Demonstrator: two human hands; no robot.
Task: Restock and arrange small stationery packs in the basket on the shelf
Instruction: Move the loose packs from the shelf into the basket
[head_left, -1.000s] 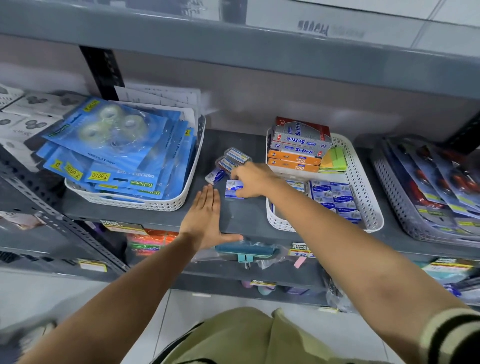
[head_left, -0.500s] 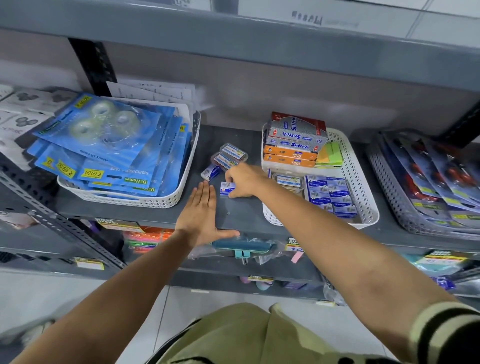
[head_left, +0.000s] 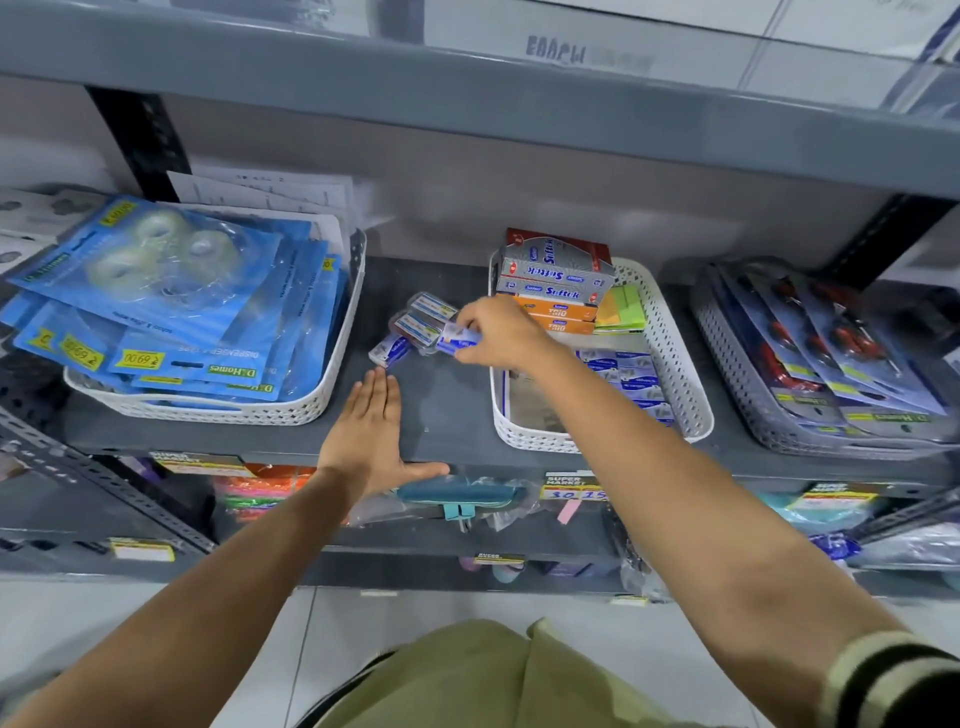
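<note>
Pinching one small blue pack (head_left: 460, 340) at frame centre, R hand (head_left: 498, 332) closed on it w/ fingertips, just left of white basket (head_left: 680, 364). Likely lifted for transfer into basket, where like packs (head_left: 626, 376) sit in rows. Loose packs (head_left: 415, 325) remaining on shelf (head_left: 447, 410) btwn baskets, awaiting restock. L hand (head_left: 371, 434) flat, fingers together, thumb spread, pressed on shelf edge, holding nothing; prob. bracing.

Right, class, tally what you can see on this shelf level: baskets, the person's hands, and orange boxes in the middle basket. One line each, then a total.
Baskets: 3 (left basket, middle basket, right basket)
Hands: 2 (left hand flat on the shelf, right hand pinching a small pack)
Orange boxes: 2, stacked
Total: 7
</note>
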